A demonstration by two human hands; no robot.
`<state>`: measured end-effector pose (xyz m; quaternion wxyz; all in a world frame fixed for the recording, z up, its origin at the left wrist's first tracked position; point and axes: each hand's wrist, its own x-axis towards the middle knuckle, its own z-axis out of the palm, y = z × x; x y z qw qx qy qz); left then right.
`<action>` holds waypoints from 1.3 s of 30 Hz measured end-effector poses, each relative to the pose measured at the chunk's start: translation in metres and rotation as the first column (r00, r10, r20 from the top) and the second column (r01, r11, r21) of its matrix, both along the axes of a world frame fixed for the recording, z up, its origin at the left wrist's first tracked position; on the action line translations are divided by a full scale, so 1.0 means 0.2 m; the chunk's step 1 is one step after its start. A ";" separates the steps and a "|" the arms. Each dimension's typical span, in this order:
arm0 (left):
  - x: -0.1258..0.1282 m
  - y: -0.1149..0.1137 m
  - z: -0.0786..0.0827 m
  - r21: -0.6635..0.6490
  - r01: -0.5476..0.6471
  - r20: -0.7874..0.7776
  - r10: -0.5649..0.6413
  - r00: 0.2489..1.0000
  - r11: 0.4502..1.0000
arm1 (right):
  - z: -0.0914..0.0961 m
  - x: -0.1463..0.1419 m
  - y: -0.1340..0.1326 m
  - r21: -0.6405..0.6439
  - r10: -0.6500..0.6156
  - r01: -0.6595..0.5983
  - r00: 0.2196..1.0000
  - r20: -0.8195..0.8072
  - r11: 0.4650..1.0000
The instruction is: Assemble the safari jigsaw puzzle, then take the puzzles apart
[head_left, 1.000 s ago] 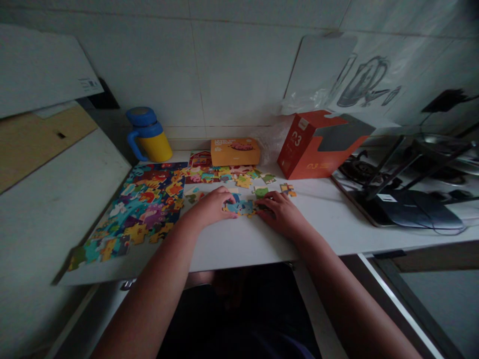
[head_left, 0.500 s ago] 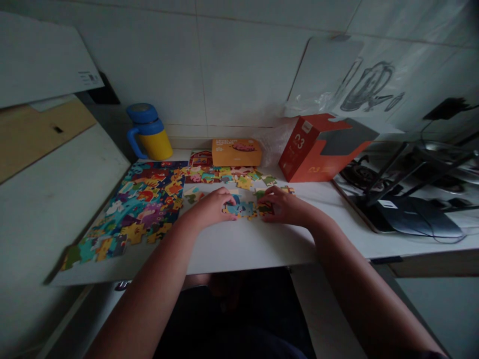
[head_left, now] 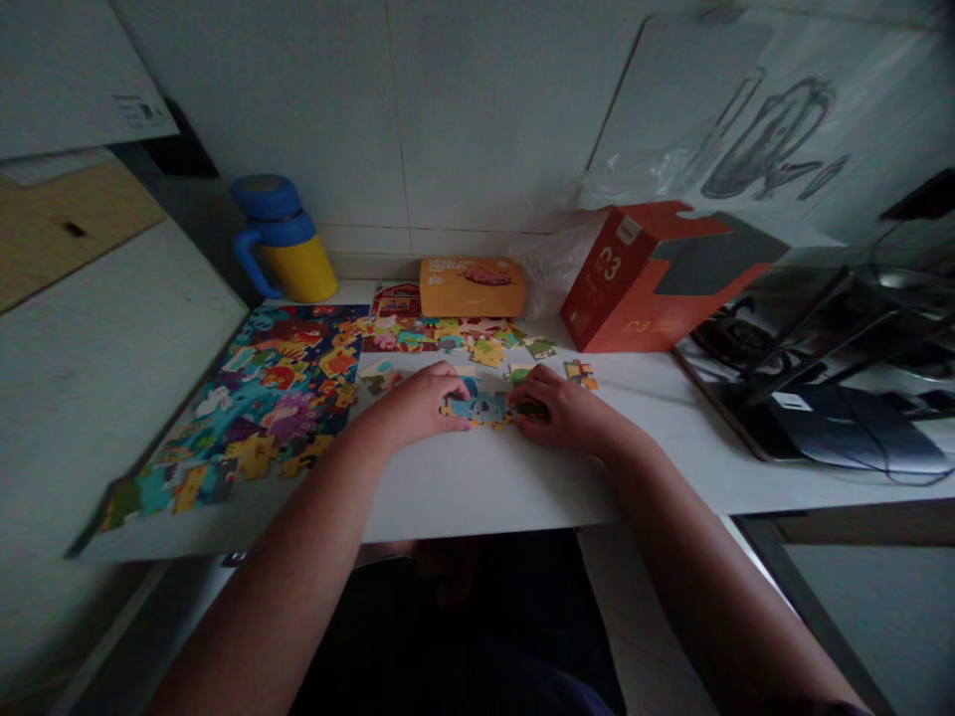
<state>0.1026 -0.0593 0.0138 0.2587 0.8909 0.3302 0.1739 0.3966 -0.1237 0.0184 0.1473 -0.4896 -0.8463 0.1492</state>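
Observation:
Between my hands lies a light-blue jigsaw puzzle piece [head_left: 488, 409] with yellow tabs along its lower edge, flat on the white tabletop. My left hand [head_left: 433, 403] pinches its left end between thumb and fingers. My right hand [head_left: 552, 406] has its fingers curled round a darker puzzle piece [head_left: 531, 408] at the right end of the blue one. The fingers partly cover both pieces, and I cannot tell whether they are interlocked. Just beyond the fingers sits a green puzzle piece [head_left: 519, 374].
A largely joined dark-blue puzzle [head_left: 290, 408] spreads over the left side. Loose pieces [head_left: 488, 350] lie behind my hands, before an orange puzzle box [head_left: 473, 288]. A blue-and-yellow flask [head_left: 298, 268] stands back left, a red box [head_left: 634, 308] back right, a stove [head_left: 720, 348] far right.
My right hand has brought the darker piece slightly left, closer against the blue piece. My left hand keeps its grip. The whole view has shifted a little.

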 end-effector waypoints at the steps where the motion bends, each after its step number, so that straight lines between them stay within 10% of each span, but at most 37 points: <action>1: 0.00 0.00 0.00 -0.001 0.006 0.000 -0.006 1.000 1.000 | 0.00 0.00 0.00 0.013 0.010 -0.009 1.000 -0.001 1.000; 39: 0.01 0.01 0.01 -0.001 0.010 0.003 -0.010 1.000 1.000 | -0.01 0.12 0.00 0.065 0.029 -0.021 0.992 -0.126 0.998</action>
